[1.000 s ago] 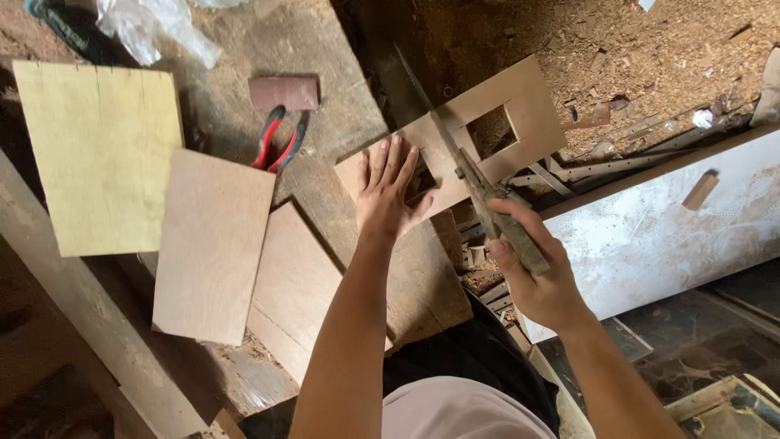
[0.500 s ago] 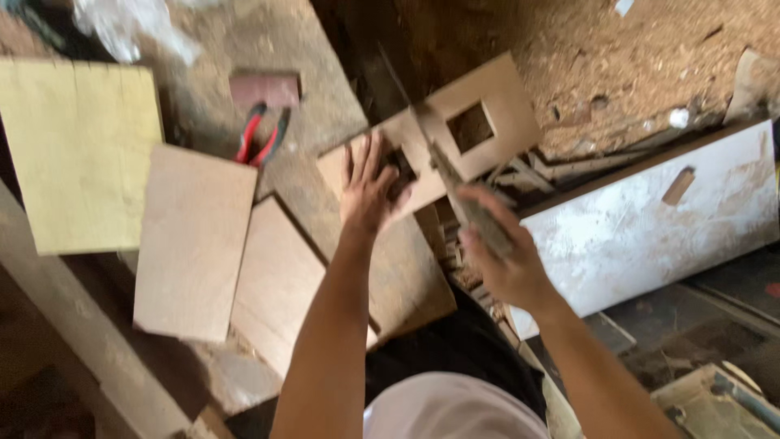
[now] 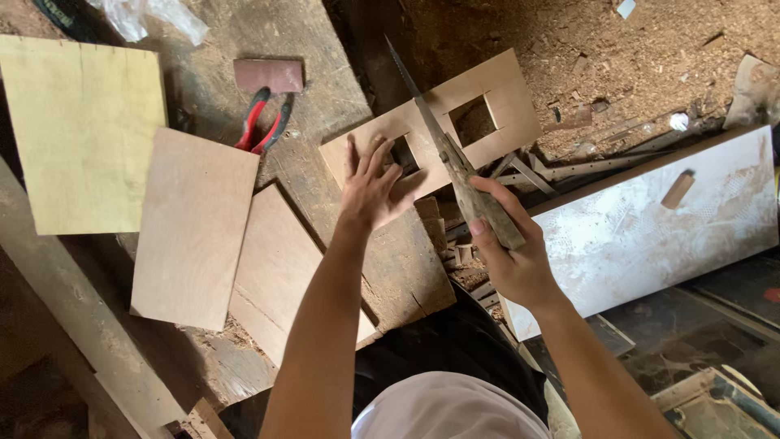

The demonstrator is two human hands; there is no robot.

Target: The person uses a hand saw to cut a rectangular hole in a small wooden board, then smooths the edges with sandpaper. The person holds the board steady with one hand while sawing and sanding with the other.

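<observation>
Over on the far left of the bench (image 3: 325,73) there's a yellowish plywood sheet (image 3: 81,134), its left edge cut off by the frame. Next to it lie a brown plywood panel (image 3: 195,228) and a second brown panel (image 3: 280,272) partly tucked under it, so you can't see the whole thing. Above those sit red-handled pliers (image 3: 262,120), jaws hidden behind the panel edge, and a small reddish block (image 3: 269,75). A bit of clear plastic (image 3: 150,16) pokes in at the top.

Middle of the shot: the left hand (image 3: 372,185) is pressed flat, fingers spread wide, on a plywood piece with square cutouts (image 3: 508,102) that hangs off the bench edge. The hand covers most of the near cutout, so hard to say how big it is. The handsaw (image 3: 443,138) blade runs across that piece between the two holes.

The right hand (image 3: 513,252) has its fingers wrapped tight around the saw's worn wooden handle.

Further right there's a dusty white board (image 3: 650,228) and a sawdust-covered floor (image 3: 650,57) with scraps too small to make out.
</observation>
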